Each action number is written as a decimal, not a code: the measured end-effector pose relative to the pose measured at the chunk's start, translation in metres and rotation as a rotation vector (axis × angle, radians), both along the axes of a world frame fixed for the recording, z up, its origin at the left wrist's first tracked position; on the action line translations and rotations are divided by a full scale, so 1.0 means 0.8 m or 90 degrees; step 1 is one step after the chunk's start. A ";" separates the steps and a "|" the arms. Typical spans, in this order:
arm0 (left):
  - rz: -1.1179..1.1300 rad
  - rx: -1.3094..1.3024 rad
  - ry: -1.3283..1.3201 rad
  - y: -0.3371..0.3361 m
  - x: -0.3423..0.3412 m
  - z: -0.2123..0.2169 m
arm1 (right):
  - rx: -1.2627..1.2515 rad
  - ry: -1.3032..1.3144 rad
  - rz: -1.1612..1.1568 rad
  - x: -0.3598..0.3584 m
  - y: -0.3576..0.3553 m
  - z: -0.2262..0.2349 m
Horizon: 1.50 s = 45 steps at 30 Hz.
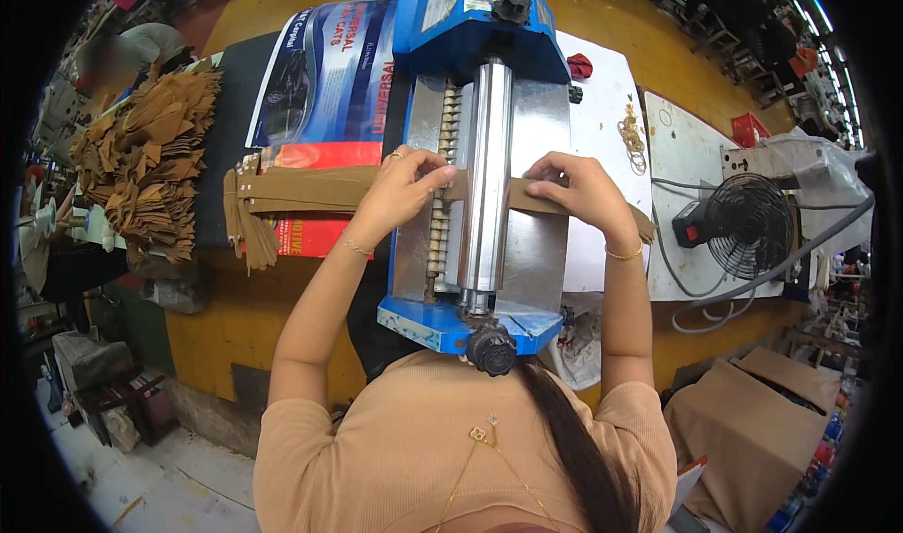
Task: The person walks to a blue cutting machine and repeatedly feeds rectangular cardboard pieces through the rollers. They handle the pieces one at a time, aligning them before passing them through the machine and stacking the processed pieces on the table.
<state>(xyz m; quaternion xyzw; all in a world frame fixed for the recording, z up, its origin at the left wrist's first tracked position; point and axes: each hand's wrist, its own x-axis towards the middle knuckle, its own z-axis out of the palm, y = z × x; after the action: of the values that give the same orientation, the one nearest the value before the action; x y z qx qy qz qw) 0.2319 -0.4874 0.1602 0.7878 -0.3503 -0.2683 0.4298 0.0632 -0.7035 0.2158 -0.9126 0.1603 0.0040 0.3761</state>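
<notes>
A blue roller machine [461, 321] stands right in front of me, with a shiny metal roller [489, 171] and a ribbed shaft [442, 194] beside it. A flat brown strip [536, 197] passes crosswise at the roller, showing on both sides of it. My left hand [404, 187] pinches the strip's left part near the ribbed shaft. On the roller's other side, my right hand [588, 197] has thumb and fingers closed on the strip. Left of the machine lie stacked brown strips [315, 190], some fanned out at the far end. The roller hides the strip's middle.
A large heap of brown cut pieces [150, 166] sits at the left. Printed sheeting [324, 72] covers the table there. Rubber bands [632, 140] lie on the right, near a black fan [748, 224] with grey cables. A person [141, 48] is at the far left.
</notes>
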 end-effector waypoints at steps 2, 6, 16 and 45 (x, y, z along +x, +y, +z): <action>-0.004 -0.015 0.050 0.000 0.001 -0.003 | 0.014 0.014 -0.019 -0.009 -0.009 0.000; 0.003 -0.077 0.181 0.003 0.004 -0.006 | 0.061 0.040 -0.073 -0.036 -0.027 -0.009; -0.036 -0.026 0.184 0.032 0.036 0.017 | -0.137 0.027 -0.299 -0.114 -0.088 -0.096; 0.239 -0.139 0.010 0.179 0.060 0.188 | -0.378 -0.075 -0.277 -0.124 -0.089 -0.163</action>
<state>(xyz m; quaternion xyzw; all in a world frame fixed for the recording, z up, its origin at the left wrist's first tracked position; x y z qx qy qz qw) 0.2797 -0.3444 0.3103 0.7858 -0.2211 -0.1496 0.5579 -0.0356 -0.7743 0.0856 -0.9251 0.3229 -0.1756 0.0957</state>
